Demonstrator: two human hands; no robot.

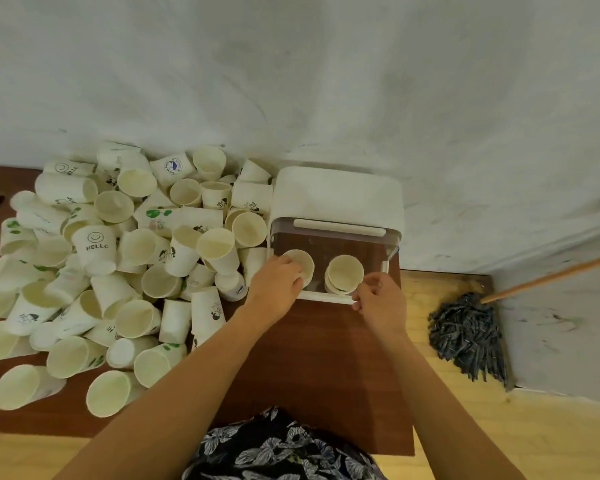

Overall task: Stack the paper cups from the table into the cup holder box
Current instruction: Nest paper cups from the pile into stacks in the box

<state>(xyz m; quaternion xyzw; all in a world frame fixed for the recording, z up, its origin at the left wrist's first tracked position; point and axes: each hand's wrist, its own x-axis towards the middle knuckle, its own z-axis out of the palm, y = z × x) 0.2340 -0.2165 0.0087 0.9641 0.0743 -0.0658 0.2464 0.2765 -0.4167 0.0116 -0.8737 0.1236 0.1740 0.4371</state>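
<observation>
A loose heap of paper cups [118, 258], matte white outside and cream inside, fills the left half of the frame on a smooth reddish-brown table [319, 358]; most lie tipped on their sides, round mouths facing every way, some printed with a smiley and "HELLO", others with green spots or small dark figures. At the centre right of the frame stands the cup holder box [336, 216], a white plastic case with rounded corners, a flat lid raised at the back and a clear front wall. Inside it two stacks stand upright side by side. The left hand [278, 278] curls its fingers around the left cup stack [302, 263], gripping its rim. The right hand [381, 299] is by the box's front right corner, just beside the right cup stack [345, 273], fingers bent, thumb and forefinger close; whether they pinch anything cannot be told. At the right edge, a shaggy dark mop [468, 337] with a wooden handle rests on pale floorboards.
</observation>
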